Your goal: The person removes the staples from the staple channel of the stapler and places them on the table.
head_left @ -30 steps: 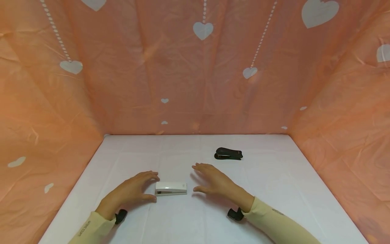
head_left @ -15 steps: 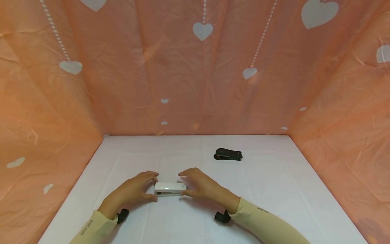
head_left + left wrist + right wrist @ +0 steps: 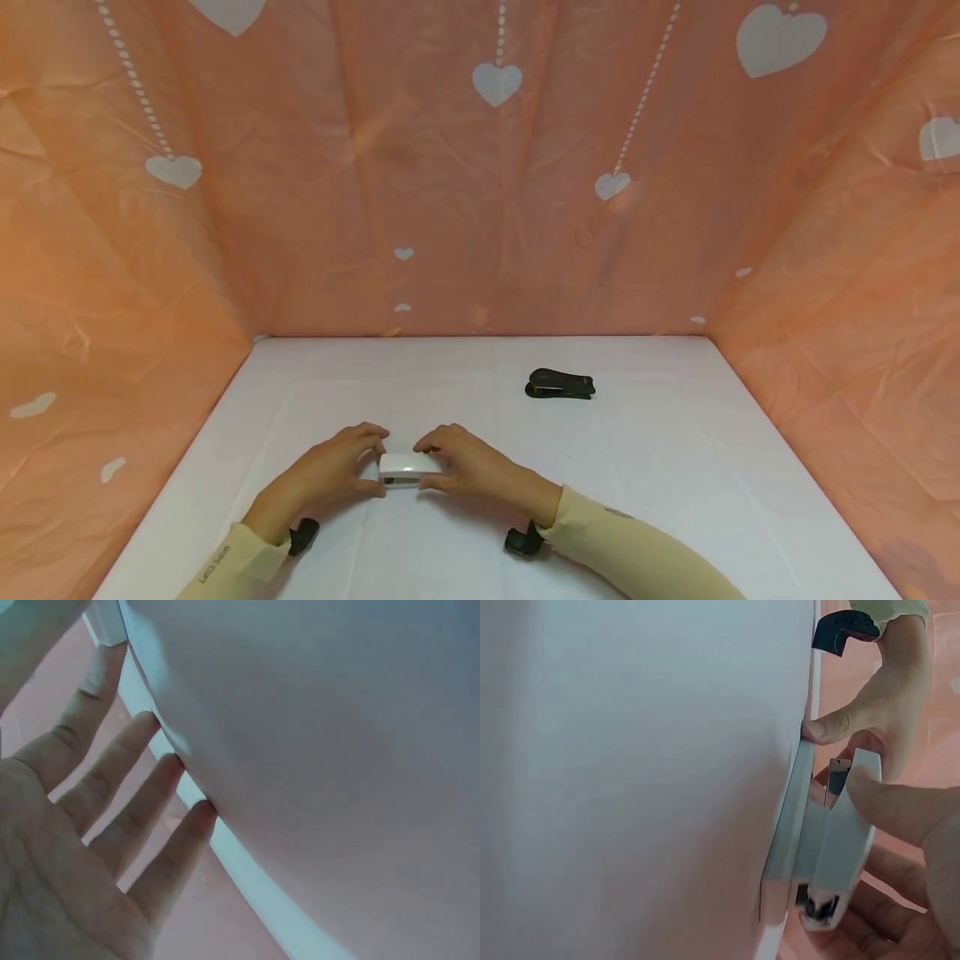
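While the right grip (image 3: 463, 465) holds the right end of the white stapler (image 3: 405, 463) between thumb and fingers, the left grip (image 3: 339, 461) rests released, fingers apart, by its left end; the stapler sits on the desk (image 3: 660, 475), nearer than the black stapler (image 3: 559, 384).

We see white stapler (image 3: 405, 463), black stapler (image 3: 559, 384) at its two o'clock; white tablecloth (image 3: 660, 483); orange curtain (image 3: 300, 233), white hearts (image 3: 497, 84), dotted lines (image 3: 133, 77); beige sleeves (image 3: 633, 546).
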Motion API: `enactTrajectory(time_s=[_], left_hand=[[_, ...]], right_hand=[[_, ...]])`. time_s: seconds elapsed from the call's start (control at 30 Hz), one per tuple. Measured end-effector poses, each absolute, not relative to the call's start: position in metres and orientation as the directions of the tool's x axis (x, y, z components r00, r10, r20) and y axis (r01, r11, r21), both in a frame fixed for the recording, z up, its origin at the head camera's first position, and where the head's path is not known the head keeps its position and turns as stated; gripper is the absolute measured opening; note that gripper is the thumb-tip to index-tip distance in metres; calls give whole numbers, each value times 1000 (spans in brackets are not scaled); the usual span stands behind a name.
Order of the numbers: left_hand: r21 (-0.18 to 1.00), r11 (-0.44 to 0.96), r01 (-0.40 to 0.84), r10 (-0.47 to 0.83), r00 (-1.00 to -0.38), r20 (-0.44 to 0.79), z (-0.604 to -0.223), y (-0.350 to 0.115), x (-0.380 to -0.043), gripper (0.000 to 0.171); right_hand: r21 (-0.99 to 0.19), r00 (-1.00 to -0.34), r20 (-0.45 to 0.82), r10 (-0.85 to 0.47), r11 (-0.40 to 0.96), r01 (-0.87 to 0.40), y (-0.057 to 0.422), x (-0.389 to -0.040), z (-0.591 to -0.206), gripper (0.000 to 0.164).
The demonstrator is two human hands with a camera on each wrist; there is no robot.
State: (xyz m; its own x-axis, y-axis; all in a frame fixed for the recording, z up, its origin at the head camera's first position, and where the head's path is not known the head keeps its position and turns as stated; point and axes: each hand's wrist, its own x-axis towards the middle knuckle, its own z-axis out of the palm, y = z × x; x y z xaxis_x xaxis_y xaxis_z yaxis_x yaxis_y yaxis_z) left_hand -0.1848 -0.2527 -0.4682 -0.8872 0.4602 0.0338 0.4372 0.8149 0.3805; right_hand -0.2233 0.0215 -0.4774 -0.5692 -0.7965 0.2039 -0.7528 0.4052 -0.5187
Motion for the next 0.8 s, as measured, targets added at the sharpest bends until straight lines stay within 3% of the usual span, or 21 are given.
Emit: enactTrajectory(time_s=[0.27,0.57,0.8], left_hand=[[419,821,388,422,-907,12,-468,-251,-185,43],[468,803,369,415,-910,5,-467,-250,-184,42],[472,798,375,420,-907,11,-468,-250,-185,43]], right_hand=[[-587,-591,159,-791,406,-701,6,-225,-479,31],[-642,-614,156,-774,392,-658,-1,-223,-484,31],[-631,-592,141,-794,388,-672,1,-226,-483,27]])
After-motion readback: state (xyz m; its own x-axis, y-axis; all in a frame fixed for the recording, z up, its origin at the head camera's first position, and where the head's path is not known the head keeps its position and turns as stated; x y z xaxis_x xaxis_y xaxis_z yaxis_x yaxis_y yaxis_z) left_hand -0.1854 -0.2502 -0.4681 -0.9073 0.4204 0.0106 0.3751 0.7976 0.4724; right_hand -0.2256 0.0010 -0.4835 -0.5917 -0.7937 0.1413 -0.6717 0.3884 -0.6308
